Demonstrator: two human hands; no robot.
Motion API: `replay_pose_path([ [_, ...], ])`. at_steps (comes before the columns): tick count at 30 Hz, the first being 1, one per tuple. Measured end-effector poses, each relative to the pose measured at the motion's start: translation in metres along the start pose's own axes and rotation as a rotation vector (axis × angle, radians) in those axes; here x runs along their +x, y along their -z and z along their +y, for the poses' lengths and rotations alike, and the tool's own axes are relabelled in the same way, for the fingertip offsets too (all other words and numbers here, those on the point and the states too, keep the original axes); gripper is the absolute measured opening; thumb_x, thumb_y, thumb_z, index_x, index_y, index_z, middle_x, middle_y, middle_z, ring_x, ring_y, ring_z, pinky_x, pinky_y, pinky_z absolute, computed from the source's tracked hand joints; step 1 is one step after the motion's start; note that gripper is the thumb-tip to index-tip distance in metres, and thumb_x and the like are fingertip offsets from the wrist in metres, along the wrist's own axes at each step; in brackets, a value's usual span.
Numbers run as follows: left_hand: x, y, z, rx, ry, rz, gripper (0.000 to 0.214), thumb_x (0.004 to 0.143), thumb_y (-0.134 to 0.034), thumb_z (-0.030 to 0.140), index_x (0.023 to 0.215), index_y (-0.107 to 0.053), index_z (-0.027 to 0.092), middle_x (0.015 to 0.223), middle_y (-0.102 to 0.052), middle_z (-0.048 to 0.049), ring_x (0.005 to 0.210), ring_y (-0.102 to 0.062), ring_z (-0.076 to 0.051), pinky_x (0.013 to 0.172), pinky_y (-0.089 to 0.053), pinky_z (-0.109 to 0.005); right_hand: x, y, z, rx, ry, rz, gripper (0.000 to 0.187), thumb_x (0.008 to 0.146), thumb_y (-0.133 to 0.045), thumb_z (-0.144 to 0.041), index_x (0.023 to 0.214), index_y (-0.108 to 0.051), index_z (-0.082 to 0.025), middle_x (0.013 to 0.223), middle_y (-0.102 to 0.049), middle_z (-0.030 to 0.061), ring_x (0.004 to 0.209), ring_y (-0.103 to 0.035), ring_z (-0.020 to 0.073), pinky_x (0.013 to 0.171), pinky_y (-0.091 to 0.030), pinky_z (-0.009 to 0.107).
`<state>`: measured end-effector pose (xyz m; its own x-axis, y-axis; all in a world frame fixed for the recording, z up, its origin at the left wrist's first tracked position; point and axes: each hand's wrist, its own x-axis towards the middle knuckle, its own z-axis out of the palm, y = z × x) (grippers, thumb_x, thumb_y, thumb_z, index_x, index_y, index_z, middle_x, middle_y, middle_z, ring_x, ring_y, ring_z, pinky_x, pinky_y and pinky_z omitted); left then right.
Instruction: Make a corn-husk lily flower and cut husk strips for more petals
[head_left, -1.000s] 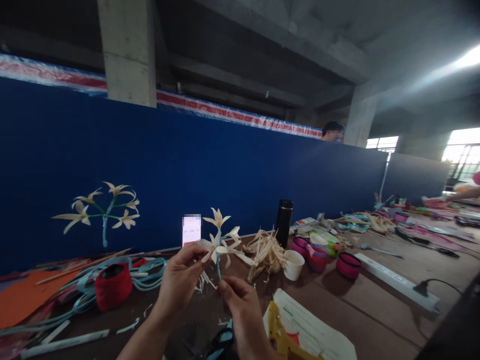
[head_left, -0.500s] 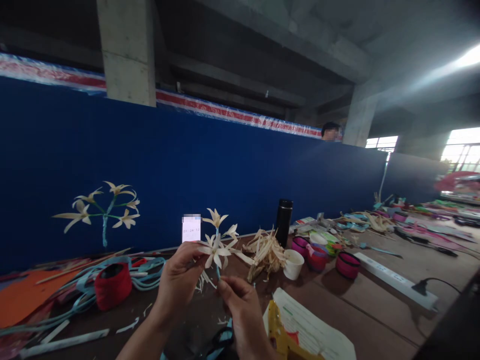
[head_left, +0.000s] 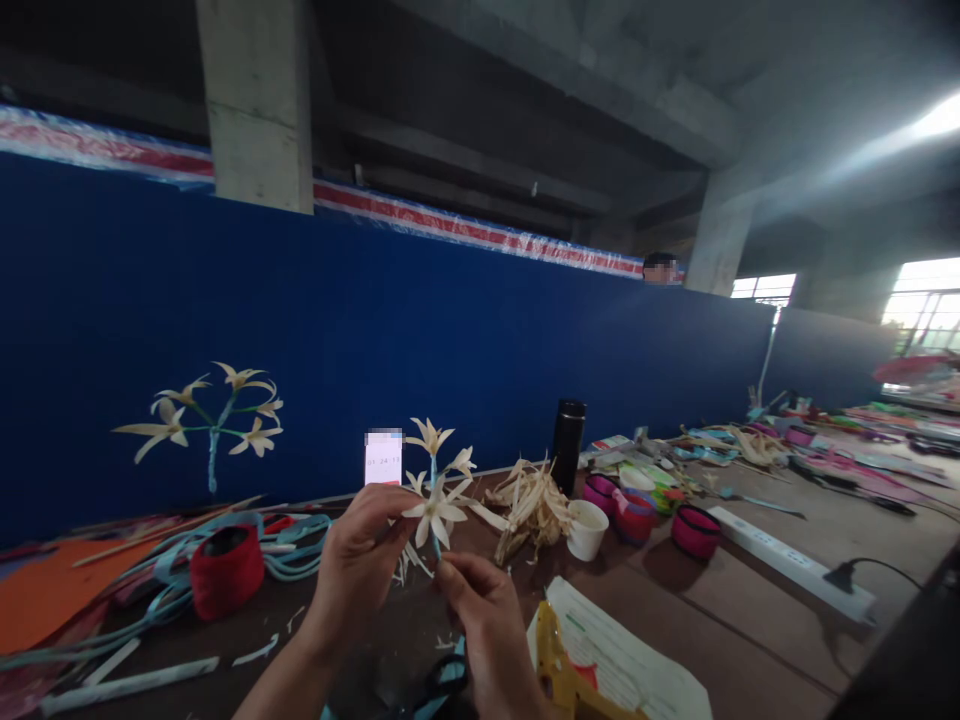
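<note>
In front of me is a handmade flower spray [head_left: 435,513] with cream, pointed petals on a light-blue wrapped stem. My left hand [head_left: 360,545] pinches one of its blossoms from the left side. Lower down, my right hand [head_left: 480,600] grips the stem between thumb and fingertips. The spray stands roughly upright, its upper blossoms above my hands. Scissors [head_left: 442,680] lie partly hidden beside my right wrist. A yellow glue gun [head_left: 559,665] rests on a printed sheet [head_left: 630,640] to the right.
Another flower spray [head_left: 214,440] stands at left by the blue partition [head_left: 450,330]. A red roll [head_left: 226,572] sits among blue cords. Behind my hands are a phone [head_left: 383,460], dried husks [head_left: 529,510], a white cup [head_left: 587,530] and a black flask [head_left: 568,445]. A power strip [head_left: 795,565] lies right.
The front blossom has turned slightly and faces me more squarely. Both hands keep their hold, nearly in the same place.
</note>
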<state>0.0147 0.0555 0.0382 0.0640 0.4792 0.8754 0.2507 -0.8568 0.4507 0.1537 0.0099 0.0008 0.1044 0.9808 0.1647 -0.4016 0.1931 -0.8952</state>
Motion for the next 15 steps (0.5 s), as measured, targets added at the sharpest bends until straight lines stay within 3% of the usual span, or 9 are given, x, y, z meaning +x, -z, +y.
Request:
replay_pose_path([
  [5,0.0005,-0.0001,0.0008,-0.004,-0.007,-0.007,0.018,0.079,-0.058,0.010,0.086,-0.065,0.024,0.083,-0.064,-0.0006,0.083,-0.060,-0.014,0.074,-0.047,-0.025,0.0003,-0.0016,-0.0002,0.008,0.008,0.027,0.025,0.060,-0.078,-0.039,0.069,-0.075,-0.017,0.057,-0.061,-0.0002,0.054,-0.044,0.0091,0.053,-0.036,0.019],
  [15,-0.0014,-0.0027,-0.0027,0.005,0.126,0.027,0.012,0.076,-0.060,0.012,0.078,-0.065,0.022,0.087,-0.062,-0.0018,0.085,-0.058,-0.014,0.073,-0.045,-0.023,0.0001,-0.0009,-0.0020,-0.062,0.049,0.005,0.026,0.062,-0.075,-0.041,0.072,-0.075,-0.017,0.061,-0.064,0.0016,0.059,-0.050,0.0139,0.057,-0.040,0.023],
])
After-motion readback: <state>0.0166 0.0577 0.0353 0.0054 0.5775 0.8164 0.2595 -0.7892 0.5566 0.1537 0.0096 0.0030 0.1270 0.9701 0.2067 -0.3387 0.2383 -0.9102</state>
